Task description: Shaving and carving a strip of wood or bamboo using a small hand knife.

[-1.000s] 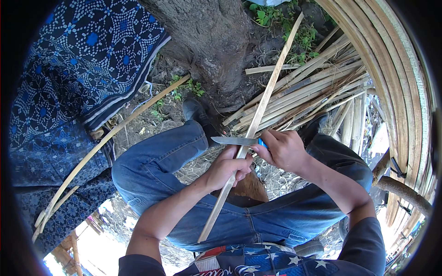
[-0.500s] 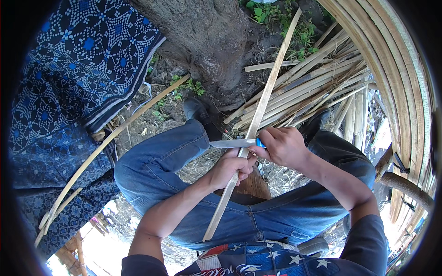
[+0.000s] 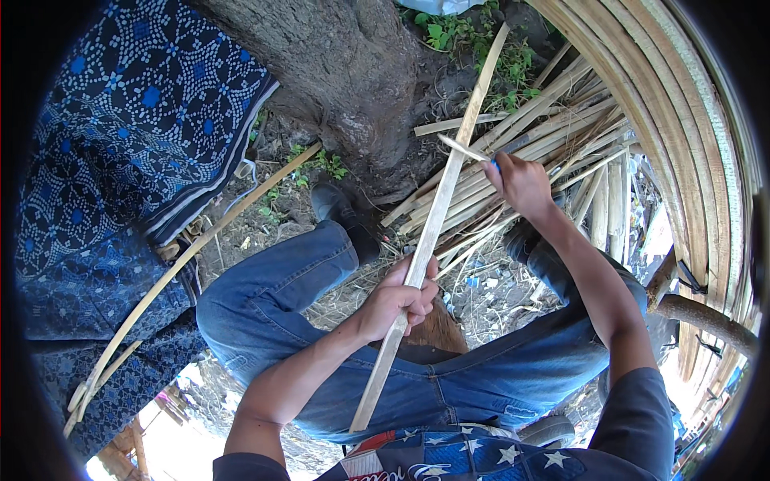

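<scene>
A long, flat wooden strip (image 3: 437, 212) slants from my lap up toward the tree. My left hand (image 3: 399, 303) is closed around its lower part, above a brown wooden block (image 3: 437, 333) between my legs. Farther up, my right hand (image 3: 521, 186) grips a knife (image 3: 467, 149) with a blue handle, mostly hidden by the fingers. The blade lies across the upper part of the strip, pointing left; whether it cuts into the wood I cannot tell.
A tree trunk (image 3: 353, 88) rises ahead. Split strips (image 3: 513, 156) lie piled at the far right, beside bent, bundled strips (image 3: 690, 144). Blue patterned cloth (image 3: 136, 136) hangs at the left, with a curved stick (image 3: 192, 248) in front. A branch (image 3: 706, 319) juts in from the right.
My right hand has slid the knife away from me, up along the strip, from beside my left hand. The left hand keeps its hold. The view has shifted slightly.
</scene>
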The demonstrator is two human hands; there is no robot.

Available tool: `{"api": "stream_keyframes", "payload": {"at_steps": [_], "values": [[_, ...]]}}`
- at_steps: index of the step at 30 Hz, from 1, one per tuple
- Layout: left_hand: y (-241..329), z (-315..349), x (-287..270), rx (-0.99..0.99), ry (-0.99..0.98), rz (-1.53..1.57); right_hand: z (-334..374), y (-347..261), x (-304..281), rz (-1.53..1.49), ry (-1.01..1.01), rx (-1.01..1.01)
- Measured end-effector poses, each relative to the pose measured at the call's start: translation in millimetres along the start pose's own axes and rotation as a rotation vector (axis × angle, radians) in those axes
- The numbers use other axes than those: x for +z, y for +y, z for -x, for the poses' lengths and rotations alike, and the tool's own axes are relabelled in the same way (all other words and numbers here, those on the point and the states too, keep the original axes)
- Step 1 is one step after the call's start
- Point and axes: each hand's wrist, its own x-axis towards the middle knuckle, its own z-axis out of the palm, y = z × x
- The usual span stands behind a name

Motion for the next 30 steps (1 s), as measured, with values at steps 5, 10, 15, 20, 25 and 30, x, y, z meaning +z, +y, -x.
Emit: {"api": "stream_keyframes", "payload": {"at_steps": [5, 10, 15, 20, 25, 30], "values": [[-2.1, 0.0, -4.8, 0.006, 0.022, 0.061, -7.3, 14.8, 12.7, -0.036, -0.010, -0.017], [3.0, 1.0, -3.5, 0.015, 0.013, 0.077, -16.6, 34.6, 15.8, 0.130, -0.011, 0.215], [3.0, 3.9, -4.7, 0.033, -0.019, 0.070, -12.2, 88.5, 13.0, 0.236, -0.404, 0.816], [4.4, 3.5, -0.3, 0.019, -0.021, 0.087, -19.6, 53.1, 4.5, -0.090, -0.080, 0.728], [1.8, 2.0, -4.2, 0.027, -0.023, 0.066, -16.9, -35.2, -16.6, -0.429, -0.027, -0.008], [-3.9, -0.9, -7.1, -0.016, 0.061, -0.020, 0.9, -98.1, -55.6, -0.470, -0.148, -0.268]]}}
